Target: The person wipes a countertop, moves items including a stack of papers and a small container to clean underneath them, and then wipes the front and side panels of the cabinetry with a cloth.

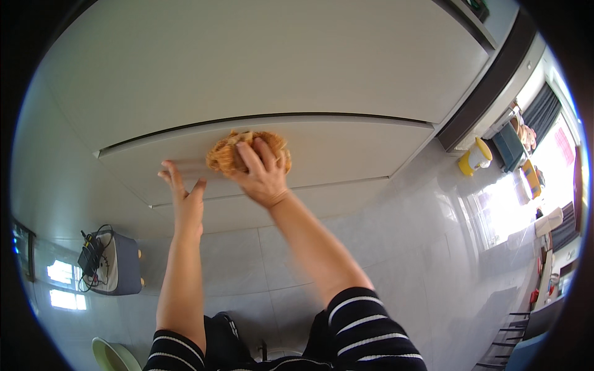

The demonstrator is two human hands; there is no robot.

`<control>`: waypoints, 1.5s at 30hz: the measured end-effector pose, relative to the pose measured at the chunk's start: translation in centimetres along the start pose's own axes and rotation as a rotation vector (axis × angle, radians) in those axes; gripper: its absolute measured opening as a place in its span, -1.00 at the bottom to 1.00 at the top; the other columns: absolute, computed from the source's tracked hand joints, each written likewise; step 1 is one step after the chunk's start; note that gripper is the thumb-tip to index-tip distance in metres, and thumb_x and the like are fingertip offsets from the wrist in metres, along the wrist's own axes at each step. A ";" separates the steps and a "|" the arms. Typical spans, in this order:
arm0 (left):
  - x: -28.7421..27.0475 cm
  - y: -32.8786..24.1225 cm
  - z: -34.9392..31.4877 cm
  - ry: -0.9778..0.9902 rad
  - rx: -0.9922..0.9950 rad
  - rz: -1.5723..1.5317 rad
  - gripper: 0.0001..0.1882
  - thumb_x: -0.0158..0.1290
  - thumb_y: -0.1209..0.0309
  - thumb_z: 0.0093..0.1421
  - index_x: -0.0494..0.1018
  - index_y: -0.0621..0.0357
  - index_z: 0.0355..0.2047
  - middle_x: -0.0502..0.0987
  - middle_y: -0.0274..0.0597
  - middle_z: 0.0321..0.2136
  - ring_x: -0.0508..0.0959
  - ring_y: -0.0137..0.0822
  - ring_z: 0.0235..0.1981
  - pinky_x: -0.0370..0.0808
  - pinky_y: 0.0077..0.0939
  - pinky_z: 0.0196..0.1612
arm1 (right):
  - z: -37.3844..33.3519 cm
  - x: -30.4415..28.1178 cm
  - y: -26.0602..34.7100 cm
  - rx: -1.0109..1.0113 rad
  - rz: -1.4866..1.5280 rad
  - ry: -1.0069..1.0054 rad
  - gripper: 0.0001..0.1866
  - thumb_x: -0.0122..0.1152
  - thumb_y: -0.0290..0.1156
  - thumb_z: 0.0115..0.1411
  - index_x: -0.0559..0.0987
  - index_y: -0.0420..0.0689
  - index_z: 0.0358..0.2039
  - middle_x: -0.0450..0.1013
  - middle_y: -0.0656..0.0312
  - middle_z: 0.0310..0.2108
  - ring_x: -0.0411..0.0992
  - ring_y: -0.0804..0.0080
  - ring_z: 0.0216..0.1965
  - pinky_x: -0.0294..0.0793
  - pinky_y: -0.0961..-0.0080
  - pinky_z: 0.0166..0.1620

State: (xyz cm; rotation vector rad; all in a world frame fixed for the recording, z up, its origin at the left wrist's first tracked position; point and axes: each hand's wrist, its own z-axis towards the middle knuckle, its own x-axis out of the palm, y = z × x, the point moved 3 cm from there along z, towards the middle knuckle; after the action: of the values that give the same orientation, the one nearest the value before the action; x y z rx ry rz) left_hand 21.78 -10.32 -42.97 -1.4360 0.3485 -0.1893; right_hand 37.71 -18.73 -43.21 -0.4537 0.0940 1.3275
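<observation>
Orange cloth (225,152), long axis approx. L-R, R hand (263,174) clutching (L hand (188,203) spread)

A fluffy orange cloth wad (221,153) (beneath the right hand (263,176)) lies on the flat white drawer front (352,148) near its upper edge; the left hand (187,199), by its lower-left corner.

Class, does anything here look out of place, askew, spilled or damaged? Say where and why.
One mild oddity: black cables lie in a loose tangle on the gray stool at the left, which looks untidy. Otherwise, no spill or damage stands out around the right hand and its bunched orange-brown cloth.
</observation>
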 end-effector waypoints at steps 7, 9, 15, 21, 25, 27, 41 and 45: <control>-0.7 0.0 0.0 -0.023 -0.015 -0.004 -0.01 0.10 0.33 0.23 -0.38 -0.39 0.41 -0.63 -0.03 0.39 -0.54 -0.07 0.42 -0.18 -0.08 0.36 | 0.5 -11.9 -16.8 0.573 -0.156 0.365 -0.55 0.24 -0.23 0.01 0.57 0.18 -0.01 0.33 -0.03 0.03 0.37 -0.02 -0.01 0.46 0.10 -0.09; -0.6 0.2 0.0 -0.055 -0.008 0.011 -0.01 0.10 0.34 0.23 -0.39 -0.40 0.40 -0.63 -0.03 0.39 -0.54 -0.07 0.42 -0.20 -0.04 0.35 | 0.1 -14.9 -21.4 0.855 -0.238 0.551 -0.47 0.26 -0.17 -0.02 0.53 0.14 0.04 0.33 0.01 0.04 0.40 0.03 -0.01 0.49 0.15 -0.07; 0.5 -1.3 -0.6 -0.040 -0.023 0.021 0.01 0.09 0.36 0.22 -0.42 -0.35 0.40 -0.64 -0.03 0.39 -0.54 -0.05 0.42 -0.22 0.05 0.36 | -7.2 -25.6 -37.0 1.470 0.132 0.340 -0.74 0.15 -0.34 -0.13 0.62 -0.23 -0.45 0.44 0.21 -0.61 0.46 0.43 -0.46 0.45 0.41 -0.32; 0.0 -0.9 -0.5 -0.076 -0.008 0.050 0.03 0.12 0.34 0.21 -0.43 -0.32 0.40 -0.63 -0.03 0.39 -0.52 -0.04 0.42 -0.20 0.05 0.36 | -6.7 -23.8 -36.7 1.389 0.114 0.259 -0.67 0.12 -0.31 -0.04 0.63 -0.25 -0.32 0.46 0.10 -0.54 0.47 0.28 -0.41 0.45 0.35 -0.24; 0.6 -0.1 0.1 -0.078 0.024 0.107 0.05 0.13 0.31 0.20 -0.45 -0.30 0.40 -0.63 -0.02 0.39 -0.50 -0.01 0.42 -0.18 0.01 0.36 | -7.0 -19.4 -36.5 1.066 -0.379 0.375 -0.53 0.15 -0.22 0.05 0.57 -0.19 -0.06 0.44 -0.06 -0.16 0.43 0.08 -0.09 0.41 0.25 -0.01; 0.9 -0.1 -0.1 -0.082 0.006 0.143 0.06 0.13 0.31 0.20 -0.46 -0.29 0.40 -0.64 -0.01 0.38 -0.49 0.01 0.42 -0.17 0.01 0.36 | -9.6 -16.9 -34.2 1.151 -0.367 0.176 -0.48 0.16 -0.21 0.08 0.49 -0.16 0.05 0.37 -0.05 -0.05 0.37 0.03 0.01 0.39 0.22 0.05; 1.7 -0.7 -0.3 -0.129 0.002 0.204 0.07 0.13 0.35 0.19 -0.47 -0.26 0.40 -0.59 0.06 0.39 -0.48 0.02 0.42 -0.10 -0.06 0.35 | -18.0 -2.9 -18.1 1.548 0.654 -0.850 -0.40 -0.10 -0.11 0.41 0.06 -0.12 0.33 0.03 0.14 0.33 0.02 0.35 0.32 0.09 0.39 0.28; 1.3 -0.4 -0.2 -0.195 -0.018 0.235 0.05 0.10 0.39 0.19 -0.47 -0.26 0.40 -0.57 0.03 0.40 -0.45 0.01 0.43 -0.11 -0.08 0.35 | -11.4 3.2 -0.6 1.624 0.639 -0.579 -0.31 0.01 -0.18 0.36 0.00 -0.04 0.40 -0.31 0.04 0.42 -0.09 0.10 0.38 0.09 0.26 0.32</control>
State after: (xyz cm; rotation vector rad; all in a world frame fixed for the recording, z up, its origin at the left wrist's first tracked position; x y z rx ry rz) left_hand 22.98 -10.95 -42.78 -1.4057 0.3555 0.1439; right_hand 41.18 -20.13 -54.42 1.4184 0.7943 1.4900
